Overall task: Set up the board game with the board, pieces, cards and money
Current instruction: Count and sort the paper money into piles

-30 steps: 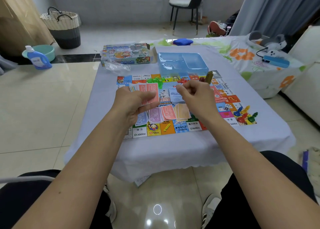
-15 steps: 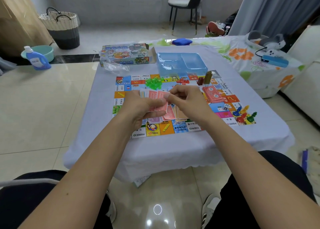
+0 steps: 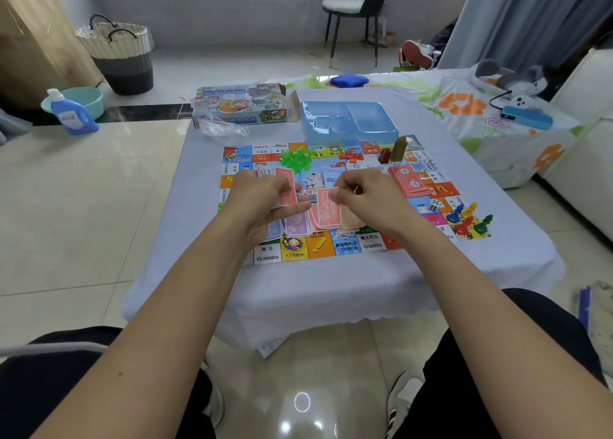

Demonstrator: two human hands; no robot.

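Hands [image 3: 262, 196] [image 3: 365, 196] grip money [image 3: 328, 211] above board [image 3: 351, 246].

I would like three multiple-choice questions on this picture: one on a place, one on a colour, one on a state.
1. Where do the coloured plastic pawns stand?
A. at the near right corner of the colourful square game board
B. inside the clear blue plastic tray
C. on the floor

2. What colour is the heap of small plastic houses at the board's far side?
A. yellow
B. green
C. black

3. What does the left hand do?
A. lies flat on the cloth
B. holds a stack of paper money notes
C. lifts the dice

Answers: 1 A, they stand on that corner; 2 B, the heap is bright green; 3 B, its fingers curl round the notes.
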